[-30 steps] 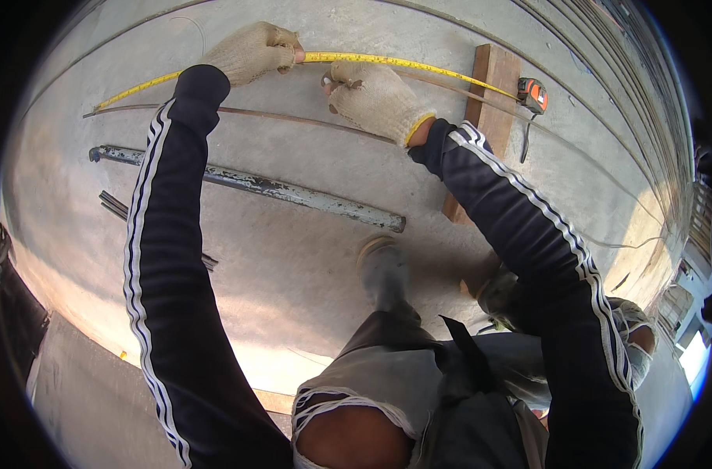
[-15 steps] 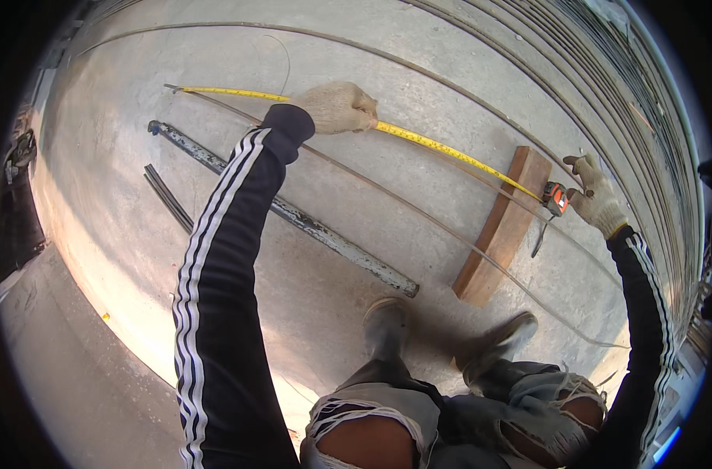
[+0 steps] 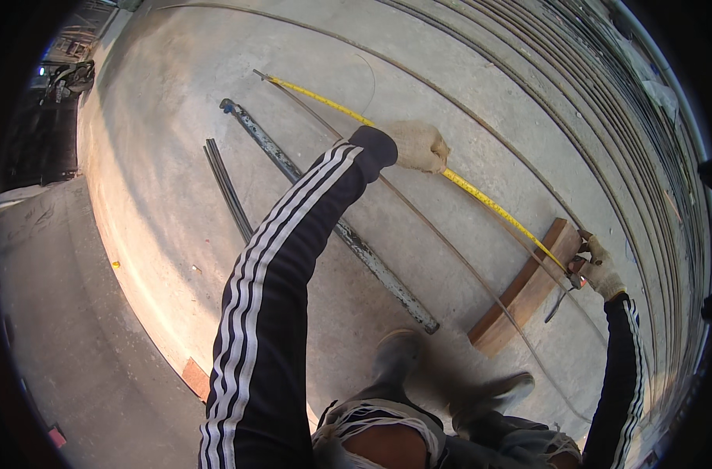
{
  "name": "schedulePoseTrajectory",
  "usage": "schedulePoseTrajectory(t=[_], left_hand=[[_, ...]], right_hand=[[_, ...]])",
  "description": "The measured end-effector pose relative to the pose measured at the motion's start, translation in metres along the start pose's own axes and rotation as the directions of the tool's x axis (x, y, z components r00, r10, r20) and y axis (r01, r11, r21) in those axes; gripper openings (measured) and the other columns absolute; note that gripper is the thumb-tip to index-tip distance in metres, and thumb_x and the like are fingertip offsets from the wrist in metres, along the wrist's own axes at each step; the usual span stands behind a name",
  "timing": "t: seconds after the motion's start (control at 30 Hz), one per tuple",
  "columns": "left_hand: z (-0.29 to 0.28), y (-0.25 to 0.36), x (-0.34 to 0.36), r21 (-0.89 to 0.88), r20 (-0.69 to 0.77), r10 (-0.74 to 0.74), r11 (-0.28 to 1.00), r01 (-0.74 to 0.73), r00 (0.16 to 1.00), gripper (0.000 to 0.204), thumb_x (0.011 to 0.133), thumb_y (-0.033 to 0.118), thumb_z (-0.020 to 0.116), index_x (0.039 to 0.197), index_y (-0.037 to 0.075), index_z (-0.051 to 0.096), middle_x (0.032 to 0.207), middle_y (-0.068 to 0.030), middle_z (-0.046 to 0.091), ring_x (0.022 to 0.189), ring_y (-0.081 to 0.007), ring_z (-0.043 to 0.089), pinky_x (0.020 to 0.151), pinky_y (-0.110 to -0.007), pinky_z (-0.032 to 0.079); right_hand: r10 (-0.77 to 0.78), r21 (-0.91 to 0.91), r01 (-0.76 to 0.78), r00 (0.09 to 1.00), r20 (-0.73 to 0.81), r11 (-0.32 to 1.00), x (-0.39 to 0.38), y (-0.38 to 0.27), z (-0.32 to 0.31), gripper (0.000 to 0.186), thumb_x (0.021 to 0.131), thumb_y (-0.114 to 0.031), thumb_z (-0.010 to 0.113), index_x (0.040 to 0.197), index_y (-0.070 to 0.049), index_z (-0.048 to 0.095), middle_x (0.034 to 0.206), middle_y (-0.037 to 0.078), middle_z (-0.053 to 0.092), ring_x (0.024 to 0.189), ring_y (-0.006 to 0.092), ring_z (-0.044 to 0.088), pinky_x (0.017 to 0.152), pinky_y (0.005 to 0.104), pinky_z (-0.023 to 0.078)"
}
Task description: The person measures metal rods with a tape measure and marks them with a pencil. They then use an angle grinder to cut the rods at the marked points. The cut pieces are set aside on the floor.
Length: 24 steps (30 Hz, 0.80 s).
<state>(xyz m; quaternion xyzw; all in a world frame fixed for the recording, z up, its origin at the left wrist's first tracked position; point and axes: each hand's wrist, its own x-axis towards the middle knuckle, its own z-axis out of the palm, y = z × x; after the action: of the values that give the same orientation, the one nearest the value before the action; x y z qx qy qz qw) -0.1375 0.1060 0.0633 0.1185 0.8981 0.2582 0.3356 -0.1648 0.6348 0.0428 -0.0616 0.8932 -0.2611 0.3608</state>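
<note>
My left hand (image 3: 421, 147), in a knitted glove, is closed on the extended yellow tape (image 3: 489, 199) above the floor's middle. My right hand (image 3: 602, 270), also gloved, grips the orange-and-black tape measure case (image 3: 576, 273) at the right end of a wooden block (image 3: 500, 313). The tape runs diagonally from the case to the upper left end of a thin steel rod (image 3: 457, 258), which crosses the block lower down. Part of the tape is hidden under my left hand.
A weathered steel pipe (image 3: 371, 266) lies parallel to the rod, with short dark bars (image 3: 227, 187) to its left. Many long rods (image 3: 575, 117) run along the right and top. A floor edge (image 3: 145, 313) curves down the left. My boots (image 3: 395, 352) stand below the pipe.
My right hand has moved from beside my left hand out to the tape case and closed on it. My left hand stays on the tape. The whole view has turned and shifted.
</note>
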Motion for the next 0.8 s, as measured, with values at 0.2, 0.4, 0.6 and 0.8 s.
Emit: schedulePoseTrajectory(t=[0.2,0.4,0.6,0.8], left_hand=[[0.001,-0.004,0.004,-0.005,-0.001,0.040,0.999,-0.040,0.999,0.031,0.093,0.038,0.068,0.095,0.010,0.081,0.090,-0.0097,0.077,0.089,-0.0274,0.071,0.083,-0.043,0.053],[-0.002,-0.007,0.010,-0.047,0.045,0.035,0.998,-0.033,0.998,0.033,0.091,0.039,0.068,0.092,0.009,0.080,0.084,-0.0059,0.075,0.084,-0.0254,0.070,0.080,-0.040,0.052],[-0.004,-0.001,0.004,-0.033,0.051,0.002,0.999,-0.001,0.999,0.032,0.089,0.040,0.069,0.091,0.010,0.081,0.084,-0.0056,0.075,0.086,-0.0233,0.070,0.079,-0.040,0.051],[-0.004,0.001,-0.001,-0.009,0.025,-0.003,1.000,0.004,1.000,0.034,0.090,0.042,0.069,0.093,0.009,0.081,0.086,-0.0062,0.075,0.087,-0.0238,0.069,0.080,-0.041,0.051]], right_hand=[[-0.012,-0.065,0.010,0.999,-0.033,0.998,-0.020,0.007,0.000,0.082,0.079,0.002,0.085,0.154,-0.007,0.052,0.106,0.009,0.068,0.095,0.0202,0.070,0.085,0.0337,0.059],[-0.137,-0.036,0.137,0.991,0.008,0.990,-0.026,0.051,-0.004,0.043,0.079,0.000,0.087,0.118,-0.001,0.070,0.100,0.006,0.066,0.087,0.0147,0.064,0.071,0.0312,0.055],[-0.157,-0.017,0.156,0.985,-0.070,0.988,-0.037,0.057,-0.012,0.040,0.078,-0.003,0.091,0.112,-0.002,0.070,0.101,0.003,0.066,0.086,0.0110,0.059,0.062,0.0291,0.050],[-0.190,-0.083,0.181,0.974,-0.122,0.980,-0.055,0.035,-0.012,0.044,0.077,-0.008,0.093,0.114,-0.004,0.069,0.103,0.004,0.069,0.087,0.0147,0.061,0.074,0.0316,0.052]])
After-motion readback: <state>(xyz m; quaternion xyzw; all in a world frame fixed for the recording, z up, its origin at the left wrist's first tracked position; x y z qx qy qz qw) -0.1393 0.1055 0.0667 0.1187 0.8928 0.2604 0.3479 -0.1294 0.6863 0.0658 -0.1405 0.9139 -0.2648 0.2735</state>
